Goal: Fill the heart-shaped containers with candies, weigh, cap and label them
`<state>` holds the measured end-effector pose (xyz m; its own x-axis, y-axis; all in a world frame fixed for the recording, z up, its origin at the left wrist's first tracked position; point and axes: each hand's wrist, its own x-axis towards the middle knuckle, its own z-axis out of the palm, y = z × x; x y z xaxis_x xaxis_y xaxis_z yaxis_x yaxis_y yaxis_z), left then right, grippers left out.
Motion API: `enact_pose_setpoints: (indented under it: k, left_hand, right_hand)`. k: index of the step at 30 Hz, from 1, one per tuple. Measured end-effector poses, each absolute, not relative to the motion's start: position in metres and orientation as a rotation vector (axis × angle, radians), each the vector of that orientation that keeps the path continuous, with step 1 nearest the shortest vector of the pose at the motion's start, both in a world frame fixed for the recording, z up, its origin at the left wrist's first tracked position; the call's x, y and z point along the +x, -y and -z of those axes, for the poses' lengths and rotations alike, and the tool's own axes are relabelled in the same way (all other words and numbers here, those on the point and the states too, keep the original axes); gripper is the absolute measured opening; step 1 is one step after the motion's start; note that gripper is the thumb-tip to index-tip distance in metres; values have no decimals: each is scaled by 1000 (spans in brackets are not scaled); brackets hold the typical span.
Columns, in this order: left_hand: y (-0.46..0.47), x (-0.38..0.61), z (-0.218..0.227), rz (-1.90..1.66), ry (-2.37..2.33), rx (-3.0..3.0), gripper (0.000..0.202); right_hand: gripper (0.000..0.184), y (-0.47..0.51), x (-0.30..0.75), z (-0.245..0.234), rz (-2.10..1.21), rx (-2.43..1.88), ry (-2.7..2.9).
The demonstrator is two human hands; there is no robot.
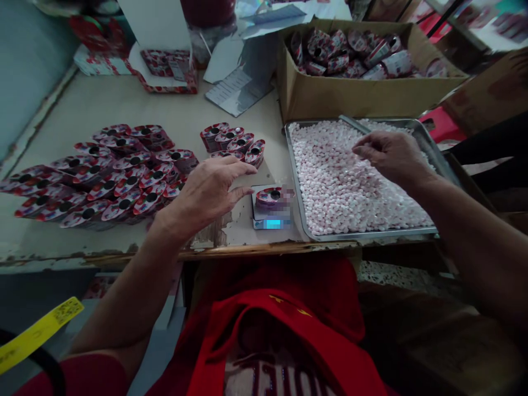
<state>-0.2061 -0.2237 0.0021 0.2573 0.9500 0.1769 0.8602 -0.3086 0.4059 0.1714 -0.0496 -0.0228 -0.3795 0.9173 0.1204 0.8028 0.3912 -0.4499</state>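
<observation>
My left hand [212, 184] hovers over the table with thumb and fingers apart, holding nothing. Just right of its fingertips is a small digital scale [258, 223] with a lit blue display. On the scale stands one small oval printed box [266, 198] with a dark round hole in its top. Over a metal tray [300, 206] of small white-pink candies [334, 187], my right hand [391, 157] has its fingers pinched together; what they hold, if anything, I cannot make out. Near those fingers a flat metal tool [355, 124] lies on the candies.
Several similar oval boxes [132, 184] stand grouped on the left, with a smaller group [229, 140] behind the scale. A cardboard carton [330, 99] of such boxes sits behind the tray. Further back are a white display box [165, 85] and a printed sheet [235, 91].
</observation>
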Motion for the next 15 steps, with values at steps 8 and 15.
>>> enact_pose_setpoints:
  k: [8,15]
  left_hand:
    - [220,-190,43,-539,-1666,2160,68]
    - [227,-195,60,-614,-1657,1973,58]
  right_hand:
    - [21,68,136,23,-1150,-1469,2014]
    - [15,118,44,8,-1253,-1142,2546]
